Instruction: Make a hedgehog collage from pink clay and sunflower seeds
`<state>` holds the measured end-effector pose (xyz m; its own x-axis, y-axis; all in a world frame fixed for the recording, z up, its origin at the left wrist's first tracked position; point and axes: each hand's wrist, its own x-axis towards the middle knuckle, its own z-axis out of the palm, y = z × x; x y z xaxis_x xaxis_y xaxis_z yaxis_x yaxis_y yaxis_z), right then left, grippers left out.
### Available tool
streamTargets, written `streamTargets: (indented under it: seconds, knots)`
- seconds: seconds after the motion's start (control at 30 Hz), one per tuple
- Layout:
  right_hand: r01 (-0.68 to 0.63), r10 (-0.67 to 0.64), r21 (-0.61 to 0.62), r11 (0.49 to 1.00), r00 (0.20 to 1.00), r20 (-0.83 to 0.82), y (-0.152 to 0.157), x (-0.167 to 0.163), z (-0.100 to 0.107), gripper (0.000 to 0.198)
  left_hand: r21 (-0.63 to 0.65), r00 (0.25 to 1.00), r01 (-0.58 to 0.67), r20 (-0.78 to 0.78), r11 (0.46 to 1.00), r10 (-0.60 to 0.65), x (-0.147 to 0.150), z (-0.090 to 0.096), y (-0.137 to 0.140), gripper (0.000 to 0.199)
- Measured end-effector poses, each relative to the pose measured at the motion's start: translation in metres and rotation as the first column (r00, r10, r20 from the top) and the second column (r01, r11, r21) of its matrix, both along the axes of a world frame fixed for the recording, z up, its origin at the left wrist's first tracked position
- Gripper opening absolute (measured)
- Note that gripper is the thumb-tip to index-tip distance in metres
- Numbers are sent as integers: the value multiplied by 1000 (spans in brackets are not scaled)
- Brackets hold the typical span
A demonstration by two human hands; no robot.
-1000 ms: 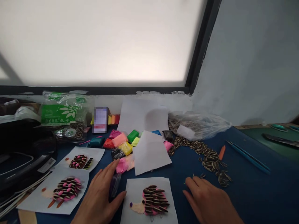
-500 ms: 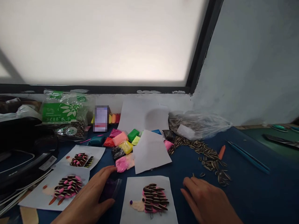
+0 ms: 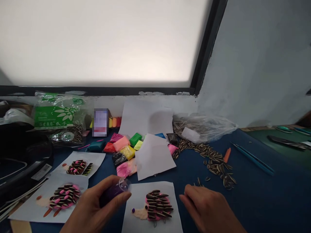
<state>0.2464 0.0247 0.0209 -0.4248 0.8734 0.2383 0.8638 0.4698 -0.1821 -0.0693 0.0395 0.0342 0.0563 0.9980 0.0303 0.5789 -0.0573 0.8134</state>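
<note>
My left hand [image 3: 97,205] is closed around a purple clay packet [image 3: 116,190] whose clear wrapper pokes out between thumb and fingers. Just right of it lies a white card with a hedgehog picture [image 3: 159,205], its pink body covered in sunflower seeds, with a cream snout and a purple nose. My right hand [image 3: 206,205] is beside the card's right edge, thumb and fingers drawn together; whatever they may hold is hidden. A few sunflower seeds [image 3: 199,182] lie just beyond its fingers.
Two finished-looking hedgehog cards [image 3: 31,202] lie at left. Wrapped clay packets [image 3: 127,152] and white paper [image 3: 155,158] sit behind. A seed pile [image 3: 216,161], an orange stick [image 3: 227,155] and blue tweezers [image 3: 252,158] are at right. A green seed bag [image 3: 60,116] leans against the wall.
My left hand has taken hold of the purple clay packet, which lay on the table, and lifted it. My right hand stays near the card. The view has shifted slightly.
</note>
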Motion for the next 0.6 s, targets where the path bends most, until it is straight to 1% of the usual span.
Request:
streamTargets:
  seconds: [0.03, 0.07, 0.13, 0.17, 0.2, 0.27, 0.3, 0.37, 0.43, 0.5, 0.6]
  knots:
    - [-8, 8, -9, 1000, 1000, -23, -1, -1, 1, 28, -54, 995, -18, 95, 998, 23, 3, 1, -2, 48]
    - [-16, 15, -14, 1000, 999, -47, -1, -3, 3, 29, -101, 981, -58, 176, 993, 76, 6, 1, -4, 52]
    - [-24, 21, -32, 999, 994, -107, -2, -5, 6, 29, -220, 940, -84, 307, 972, 151, 12, 2, -7, 59]
    - [-32, 24, -49, 998, 988, -150, -2, -6, 9, 27, -279, 918, -64, 360, 958, 166, 15, 3, -7, 60]
    - [-43, 27, -73, 996, 979, -203, -2, -7, 12, 24, -317, 901, -13, 408, 948, 149, 19, 5, -6, 61]
    - [-78, 29, -136, 988, 944, -329, -2, -10, 18, 22, -321, 867, 148, 497, 936, 33, 30, 8, -3, 60]
    - [-101, 27, -169, 981, 919, -393, -2, -11, 21, 22, -277, 846, 225, 532, 934, -46, 36, 10, -1, 58]
    - [-143, 10, -226, 964, 863, -505, -4, -15, 28, 20, -223, 787, 305, 607, 926, -113, 48, 12, 0, 53]
    - [-166, -33, -277, 946, 804, -593, -5, -20, 32, 24, -196, 724, 351, 677, 915, -133, 58, 11, 0, 50]
    - [-180, -98, -336, 925, 738, -667, -6, -24, 34, 28, -198, 678, 396, 722, 896, -140, 63, 7, -2, 48]
    - [-267, -178, -442, 856, 651, -738, -7, -30, 33, 40, -219, 676, 413, 724, 884, -136, 64, -1, -7, 50]
